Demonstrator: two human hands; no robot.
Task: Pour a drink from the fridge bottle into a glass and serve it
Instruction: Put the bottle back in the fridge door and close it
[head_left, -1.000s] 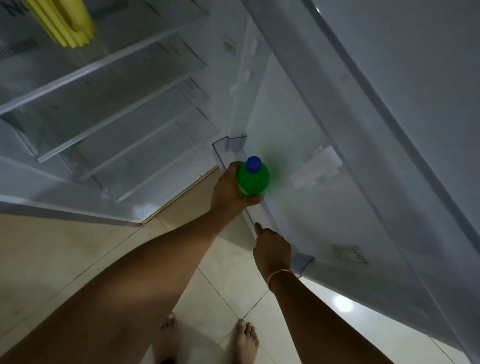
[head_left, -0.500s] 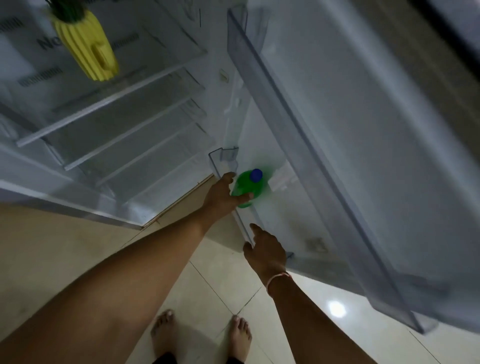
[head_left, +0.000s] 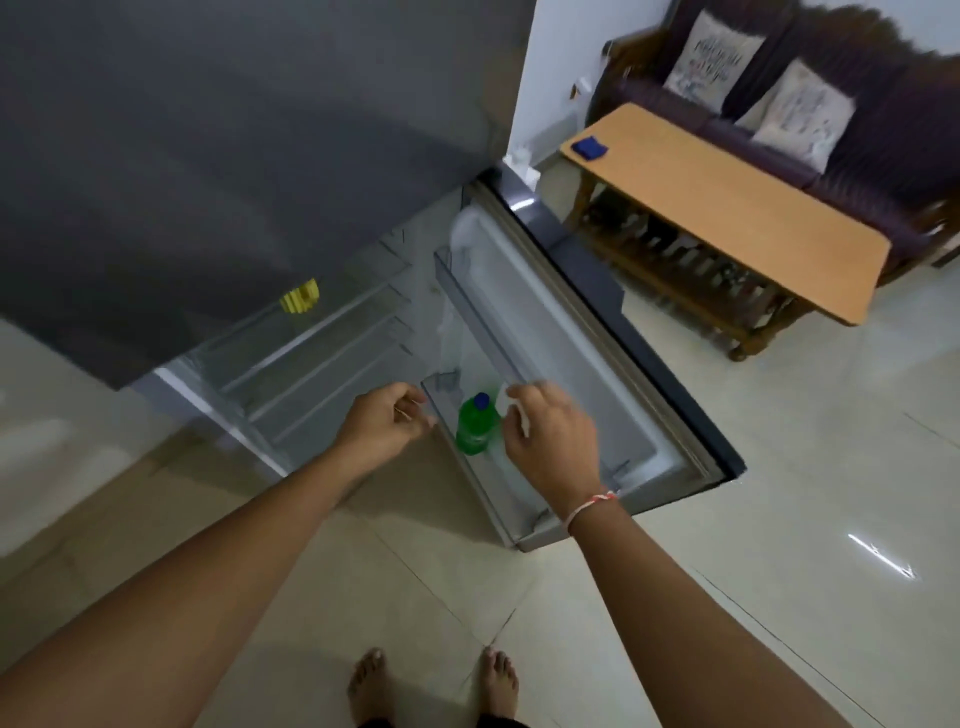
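A green bottle with a blue cap (head_left: 475, 428) stands upright in the lowest bin (head_left: 439, 410) of the open fridge door (head_left: 571, 332). My left hand (head_left: 384, 426) is just left of the bin, apart from the bottle, with loosely curled fingers that hold nothing. My right hand (head_left: 550, 436) hovers close to the bottle's right side, above the bin. Its fingers are bent and blurred, and nothing shows in them.
A yellow pineapple-shaped item (head_left: 300, 299) sits on a glass shelf inside the fridge. To the right stands a wooden table (head_left: 727, 208) with a blue item (head_left: 589, 147) on it, and a dark sofa (head_left: 883, 156) with cushions behind. My bare feet (head_left: 436, 686) are on pale floor tiles.
My left hand has let go of the bottle and drawn back to the left. My right hand has risen from the bin's edge to beside the bottle. The view has pulled back and swung right.
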